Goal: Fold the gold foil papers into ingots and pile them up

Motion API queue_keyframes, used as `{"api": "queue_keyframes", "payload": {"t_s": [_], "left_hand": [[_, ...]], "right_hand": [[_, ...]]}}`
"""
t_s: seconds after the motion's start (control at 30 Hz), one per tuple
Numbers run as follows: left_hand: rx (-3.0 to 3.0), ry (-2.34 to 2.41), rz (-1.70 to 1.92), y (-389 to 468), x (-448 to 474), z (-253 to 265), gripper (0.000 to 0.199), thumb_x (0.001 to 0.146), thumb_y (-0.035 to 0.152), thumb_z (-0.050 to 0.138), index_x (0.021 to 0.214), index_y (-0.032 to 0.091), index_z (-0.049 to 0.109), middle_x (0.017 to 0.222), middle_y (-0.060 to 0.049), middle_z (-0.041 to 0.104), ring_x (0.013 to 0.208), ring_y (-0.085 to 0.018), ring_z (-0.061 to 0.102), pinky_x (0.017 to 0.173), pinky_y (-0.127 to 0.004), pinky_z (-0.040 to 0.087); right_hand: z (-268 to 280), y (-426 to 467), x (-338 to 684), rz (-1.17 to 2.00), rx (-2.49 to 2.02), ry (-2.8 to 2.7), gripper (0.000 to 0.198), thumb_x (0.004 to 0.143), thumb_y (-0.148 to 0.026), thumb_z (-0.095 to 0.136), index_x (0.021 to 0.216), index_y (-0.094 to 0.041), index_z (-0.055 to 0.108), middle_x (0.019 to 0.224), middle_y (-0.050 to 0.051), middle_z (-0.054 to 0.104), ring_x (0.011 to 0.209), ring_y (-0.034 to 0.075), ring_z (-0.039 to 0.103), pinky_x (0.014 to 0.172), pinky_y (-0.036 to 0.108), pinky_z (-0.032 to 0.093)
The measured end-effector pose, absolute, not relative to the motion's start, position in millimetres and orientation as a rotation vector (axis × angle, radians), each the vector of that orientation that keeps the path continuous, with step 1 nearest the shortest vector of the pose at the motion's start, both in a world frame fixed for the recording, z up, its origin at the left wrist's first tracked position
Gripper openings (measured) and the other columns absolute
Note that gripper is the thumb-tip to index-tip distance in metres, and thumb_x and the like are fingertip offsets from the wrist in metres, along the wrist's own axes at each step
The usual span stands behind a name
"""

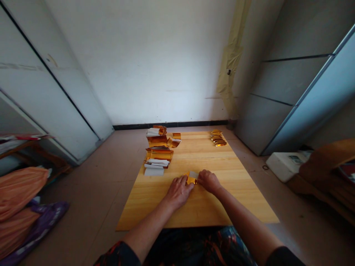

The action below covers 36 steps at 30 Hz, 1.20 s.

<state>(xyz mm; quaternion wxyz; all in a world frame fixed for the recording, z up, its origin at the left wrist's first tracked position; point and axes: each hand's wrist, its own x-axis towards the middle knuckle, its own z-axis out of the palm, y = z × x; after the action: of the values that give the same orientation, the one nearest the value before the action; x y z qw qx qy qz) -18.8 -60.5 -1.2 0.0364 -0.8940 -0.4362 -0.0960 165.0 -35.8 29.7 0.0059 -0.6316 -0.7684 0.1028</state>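
A small sheet of gold foil paper [191, 181] with a pale grey back lies partly folded on the wooden table, between my two hands. My left hand [179, 190] holds its left side down, thumb and fingertips on the foil. At the right edge, the fingers of my right hand [209, 181] are curled in and pinch the paper; their tips are partly hidden. Stacks of gold foil sheets [160, 154] stand at the table's left side, with white-backed sheets [154, 171] in front. Folded gold pieces [218, 138] sit in a small group at the far right.
The wooden tabletop [222, 214] ends close to my lap. Behind it is a white wall [155, 74]. A grey refrigerator [288, 81] stands at the right, near a white box [285, 166]. Orange and purple bags [24, 218] lie at the left.
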Motion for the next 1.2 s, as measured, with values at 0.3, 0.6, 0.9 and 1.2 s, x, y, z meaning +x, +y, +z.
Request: {"api": "queue_keyframes", "payload": {"t_s": [0.3, 0.6, 0.9, 1.2], "left_hand": [[-2.715, -1.308, -0.346, -63, -18, -4, 0.021, 0.091, 0.026, 0.044, 0.103, 0.021, 0.061, 0.125, -0.012, 0.054, 0.115, -0.027, 0.05, 0.093, -0.043, 0.043], [-2.713, -1.339, -0.316, -65, -19, -8, 0.036, 0.092, 0.022, 0.041, 0.128, 0.026, 0.049, 0.132, -0.011, 0.051, 0.12, -0.026, 0.048, 0.097, -0.043, 0.042], [-2.727, -1.359, -0.374, -68, -18, -7, 0.035, 0.092, 0.022, 0.044, 0.124, 0.033, 0.052, 0.133, -0.012, 0.049, 0.122, -0.027, 0.046, 0.097, -0.047, 0.041], [-2.72, -1.311, -0.36, -67, -20, -8, 0.04, 0.09, 0.019, 0.048, 0.127, 0.034, 0.05, 0.13, -0.012, 0.05, 0.121, -0.027, 0.047, 0.095, -0.046, 0.043]], "right_hand": [[28, -38, 163, 0.129, -1.9, -2.594, 0.024, 0.093, -0.032, 0.042, 0.096, -0.015, 0.059, 0.099, 0.012, 0.062, 0.094, 0.019, 0.058, 0.076, 0.026, 0.041], [25, -36, 169, 0.086, -1.758, -2.676, 0.024, 0.094, -0.031, 0.041, 0.096, -0.015, 0.059, 0.099, 0.011, 0.062, 0.092, 0.018, 0.058, 0.078, 0.024, 0.041], [26, -31, 184, 0.455, -1.627, -2.525, 0.012, 0.086, -0.027, 0.053, 0.089, -0.018, 0.06, 0.093, 0.003, 0.058, 0.082, 0.012, 0.056, 0.069, 0.02, 0.038], [20, -32, 188, 0.441, -1.548, -2.521, 0.015, 0.089, -0.023, 0.046, 0.09, -0.017, 0.06, 0.098, 0.003, 0.054, 0.08, 0.01, 0.054, 0.07, 0.02, 0.038]]}}
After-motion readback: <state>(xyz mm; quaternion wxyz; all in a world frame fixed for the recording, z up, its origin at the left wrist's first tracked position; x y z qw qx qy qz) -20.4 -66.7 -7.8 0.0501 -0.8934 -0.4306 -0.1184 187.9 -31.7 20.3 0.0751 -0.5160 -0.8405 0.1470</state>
